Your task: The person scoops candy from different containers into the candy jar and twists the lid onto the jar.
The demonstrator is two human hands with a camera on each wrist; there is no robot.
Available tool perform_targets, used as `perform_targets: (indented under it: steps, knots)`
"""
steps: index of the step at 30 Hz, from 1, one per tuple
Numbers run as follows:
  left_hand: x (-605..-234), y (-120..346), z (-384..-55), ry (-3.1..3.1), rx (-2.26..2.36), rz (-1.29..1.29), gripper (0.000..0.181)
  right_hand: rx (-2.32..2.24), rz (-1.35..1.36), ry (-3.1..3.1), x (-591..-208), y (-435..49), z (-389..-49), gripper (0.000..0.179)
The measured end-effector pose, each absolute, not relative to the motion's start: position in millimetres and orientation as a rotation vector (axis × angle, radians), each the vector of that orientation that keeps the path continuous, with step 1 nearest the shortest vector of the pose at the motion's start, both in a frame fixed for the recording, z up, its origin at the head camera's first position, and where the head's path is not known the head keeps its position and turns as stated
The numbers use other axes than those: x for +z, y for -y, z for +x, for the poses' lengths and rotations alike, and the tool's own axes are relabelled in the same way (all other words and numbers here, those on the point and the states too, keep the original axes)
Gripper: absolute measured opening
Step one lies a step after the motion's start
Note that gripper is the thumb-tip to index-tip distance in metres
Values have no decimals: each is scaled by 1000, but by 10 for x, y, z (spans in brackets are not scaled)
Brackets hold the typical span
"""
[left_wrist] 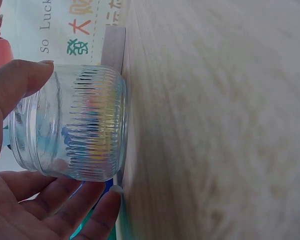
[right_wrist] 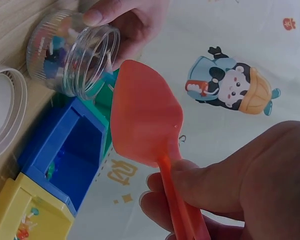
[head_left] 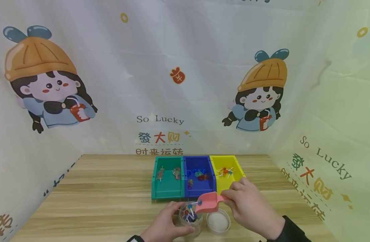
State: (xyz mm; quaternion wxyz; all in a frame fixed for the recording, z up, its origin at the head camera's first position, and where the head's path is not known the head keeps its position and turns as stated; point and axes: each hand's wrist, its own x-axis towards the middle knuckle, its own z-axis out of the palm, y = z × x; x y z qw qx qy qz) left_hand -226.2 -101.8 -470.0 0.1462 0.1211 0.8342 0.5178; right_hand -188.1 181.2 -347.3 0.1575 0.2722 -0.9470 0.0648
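A clear ribbed glass jar [left_wrist: 85, 122] stands lidless on the table, with small colourful lollipops on white sticks inside. My left hand [head_left: 166, 222] holds it from the left, the thumb on one side and the fingers round the other. My right hand [head_left: 252, 209] grips the handle of a pink scoop [head_left: 206, 202] held tilted over the jar's mouth. At the scoop's lip, a blue-headed lollipop [head_left: 199, 202] shows, its stick pointing left over the opening. Most of the scoop's inside is hidden in the right wrist view, where its underside faces the camera.
Behind the jar stand three joined bins: a green bin [head_left: 168, 193] with wrapped lollipops, a blue bin [head_left: 200, 192] with shiny coloured pieces, and a yellow bin [head_left: 219, 185] with small lollipops. A round white lid [head_left: 218, 222] lies right of the jar on the wooden table [head_left: 97, 201].
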Motion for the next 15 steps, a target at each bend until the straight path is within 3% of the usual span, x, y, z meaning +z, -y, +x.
perform_targets:
  steps: [15]
  knots:
    - [-4670,1007,-2250,-2386,1472,294,80,232,702,2685,-3463,-1825,-1866,11]
